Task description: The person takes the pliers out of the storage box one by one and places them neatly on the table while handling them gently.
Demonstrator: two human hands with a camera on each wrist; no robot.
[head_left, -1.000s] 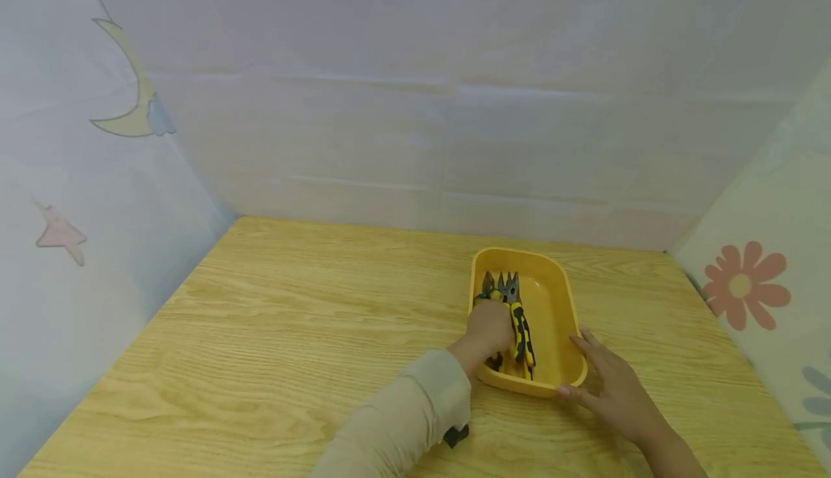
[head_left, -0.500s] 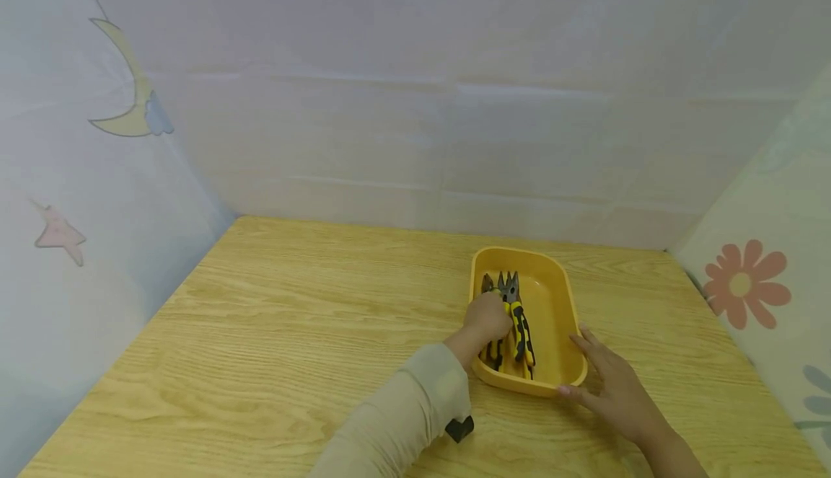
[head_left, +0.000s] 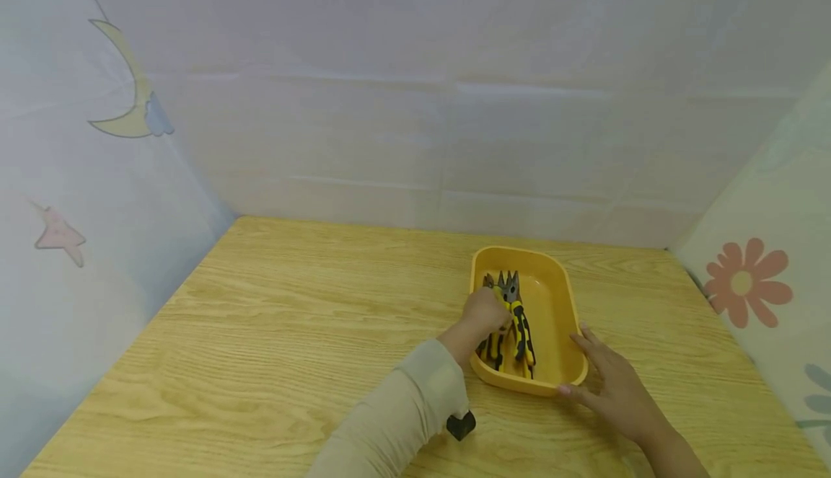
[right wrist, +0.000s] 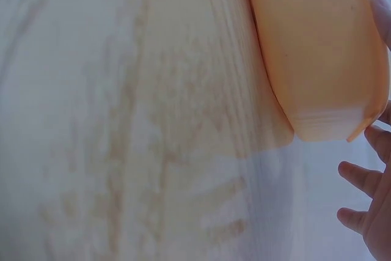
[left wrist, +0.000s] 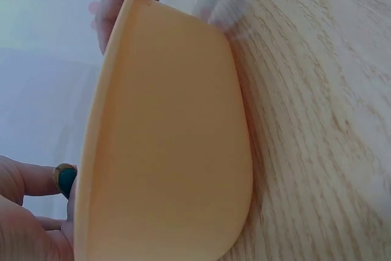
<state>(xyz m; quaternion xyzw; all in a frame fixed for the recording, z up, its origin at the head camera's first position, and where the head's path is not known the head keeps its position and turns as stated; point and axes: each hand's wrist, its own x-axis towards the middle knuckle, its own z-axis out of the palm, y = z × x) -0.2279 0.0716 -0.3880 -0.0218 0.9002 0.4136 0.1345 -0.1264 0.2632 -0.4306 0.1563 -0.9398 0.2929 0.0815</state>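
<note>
A yellow plastic tray (head_left: 548, 334) holds several pliers with black-and-yellow handles. My left hand (head_left: 485, 313) is inside its left half, fingers curled down over pliers (head_left: 489, 280); the grip itself is largely hidden beneath the hand. Beside it lie other pliers (head_left: 522, 334), their jaws pointing to the far side. My right hand (head_left: 613, 391) rests at the tray's near right corner, thumb and spread, fairly straight fingers touching the rim. In the left wrist view a ring (left wrist: 65, 178) shows on a left finger behind the tray wall (left wrist: 171, 126). The right wrist view shows right fingers (right wrist: 360, 178) by the tray.
The tray stands on a wood-grain table (head_left: 292, 319), right of centre. Pale printed sheets (head_left: 415, 103) enclose the back and sides. Below the left sleeve (head_left: 396, 409) a small black object (head_left: 461, 426) shows.
My left hand has shifted slightly left and farther back, uncovering more of the plier handles beneath it. The right hand and tray stay nearly still.
</note>
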